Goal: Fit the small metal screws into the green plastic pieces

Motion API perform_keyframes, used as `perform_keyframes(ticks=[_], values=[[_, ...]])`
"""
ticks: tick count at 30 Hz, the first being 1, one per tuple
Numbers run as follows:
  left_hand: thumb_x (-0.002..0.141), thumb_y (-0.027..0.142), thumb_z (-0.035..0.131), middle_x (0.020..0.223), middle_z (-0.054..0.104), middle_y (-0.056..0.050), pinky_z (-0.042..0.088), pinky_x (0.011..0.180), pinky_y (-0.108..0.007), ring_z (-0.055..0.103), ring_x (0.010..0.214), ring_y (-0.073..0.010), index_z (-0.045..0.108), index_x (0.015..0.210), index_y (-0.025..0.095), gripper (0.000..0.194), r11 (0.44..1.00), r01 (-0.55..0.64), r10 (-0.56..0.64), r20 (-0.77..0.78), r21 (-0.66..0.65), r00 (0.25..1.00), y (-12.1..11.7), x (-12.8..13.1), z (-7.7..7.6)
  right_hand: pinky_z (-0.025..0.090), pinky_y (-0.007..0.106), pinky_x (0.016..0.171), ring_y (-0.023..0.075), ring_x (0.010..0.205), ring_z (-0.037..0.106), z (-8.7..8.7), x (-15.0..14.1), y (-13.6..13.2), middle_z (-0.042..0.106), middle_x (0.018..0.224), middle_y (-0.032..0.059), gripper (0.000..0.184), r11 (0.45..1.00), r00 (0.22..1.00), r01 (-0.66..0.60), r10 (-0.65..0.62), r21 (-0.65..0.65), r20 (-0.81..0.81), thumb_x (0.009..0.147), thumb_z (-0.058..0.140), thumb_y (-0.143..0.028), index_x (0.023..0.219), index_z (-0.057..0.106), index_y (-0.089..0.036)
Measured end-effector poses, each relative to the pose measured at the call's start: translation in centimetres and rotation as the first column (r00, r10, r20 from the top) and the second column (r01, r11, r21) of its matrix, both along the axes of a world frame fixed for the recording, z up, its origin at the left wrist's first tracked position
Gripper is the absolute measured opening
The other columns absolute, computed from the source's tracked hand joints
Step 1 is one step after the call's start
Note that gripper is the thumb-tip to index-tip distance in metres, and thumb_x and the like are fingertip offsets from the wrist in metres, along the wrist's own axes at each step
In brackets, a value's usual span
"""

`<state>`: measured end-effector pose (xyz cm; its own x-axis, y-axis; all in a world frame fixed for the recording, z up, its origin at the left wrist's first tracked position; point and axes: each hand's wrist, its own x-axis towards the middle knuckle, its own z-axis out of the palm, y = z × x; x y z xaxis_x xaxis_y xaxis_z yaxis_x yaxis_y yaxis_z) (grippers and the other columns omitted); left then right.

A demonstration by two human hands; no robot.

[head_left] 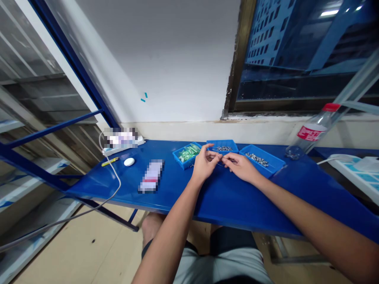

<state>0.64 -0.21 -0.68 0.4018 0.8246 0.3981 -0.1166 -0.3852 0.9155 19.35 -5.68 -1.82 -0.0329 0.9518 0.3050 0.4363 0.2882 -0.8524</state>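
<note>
- The left hand (203,165) is half closed, its fingertips curled toward the other hand, between the green-filled tray and the middle tray.
- The right hand (241,167) is also half closed, reaching left, its fingertips almost meeting those of the left hand just in front of the middle tray.
- Any small part pinched between the hands is too small to tell, so its direction and long axis cannot be read.
- The middle blue plastic tray (222,146) holds a small heap of silver screws (222,148).
- The right blue plastic tray (262,159) sits at a slant, its long axis running diagonally, with silver fasteners (257,159) strung loosely along it.
- The left blue plastic tray (184,157) holds green packets (189,153).
- All three trays stand side by side on a blue table (237,201).
</note>
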Motion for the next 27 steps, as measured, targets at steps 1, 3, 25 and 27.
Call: perform_keyframes(ticks=[1, 3, 25, 27], values=[[0.09, 0.026, 0.077, 0.096, 0.078, -0.006, 0.06, 0.084, -0.032, 0.076, 0.086, -0.0178, 0.052, 0.136, 0.019, 0.053, 1.0, 0.004, -0.004, 0.012, -0.018, 1.0, 0.1, 0.0, -0.1, 0.053, 0.03, 0.062, 0.0178, 0.069, 0.066, -0.1, -0.1, 0.0, 0.072, 0.09, 0.0043, 0.029, 1.0, 1.0, 0.0, 0.0, -0.002, 0.006, 0.096, 0.061, -0.049, 0.095, 0.072, -0.022], [0.087, 0.027, 0.08, 0.1, 0.079, -0.007, 0.061, 0.085, -0.033, 0.076, 0.089, -0.0188, 0.053, 0.139, 0.019, 0.059, 1.0, 0.011, -0.011, 0.007, -0.027, 1.0, 0.2, 0.0, -0.1, 0.054, 0.031, 0.061, 0.0172, 0.066, 0.065, -0.4, -0.3, 0.0, 0.073, 0.09, 0.0043, 0.03, 1.0, 0.999, 0.006, -0.006, -0.015, -0.032, 0.095, 0.062, -0.05, 0.097, 0.072, -0.022], [0.102, 0.027, 0.057, 0.121, 0.075, -0.011, 0.06, 0.093, -0.037, 0.074, 0.104, -0.0209, 0.054, 0.143, 0.019, 0.041, 0.971, -0.188, 0.205, -0.109, 0.149, 0.973, 0.2, -0.8, 0.3, 0.048, 0.027, 0.046, 0.0143, 0.057, 0.061, -0.3, -0.2, 1.8, 0.074, 0.083, 0.008, 0.051, 0.985, 0.916, 0.165, -0.175, -0.057, -0.36, 0.085, 0.072, -0.068, 0.093, 0.075, -0.017], [0.102, 0.022, 0.053, 0.116, 0.076, -0.01, 0.059, 0.094, -0.037, 0.073, 0.104, -0.0219, 0.064, 0.128, 0.019, 0.028, 0.936, -0.217, 0.288, -0.253, 0.277, 0.924, 0.1, -1.2, 0.5, 0.039, 0.025, 0.039, 0.0126, 0.048, 0.055, -0.2, 0.0, 2.0, 0.069, 0.071, 0.0056, 0.056, 0.977, 0.921, 0.186, -0.211, -0.106, -0.327, 0.086, 0.068, -0.073, 0.088, 0.074, -0.017]])
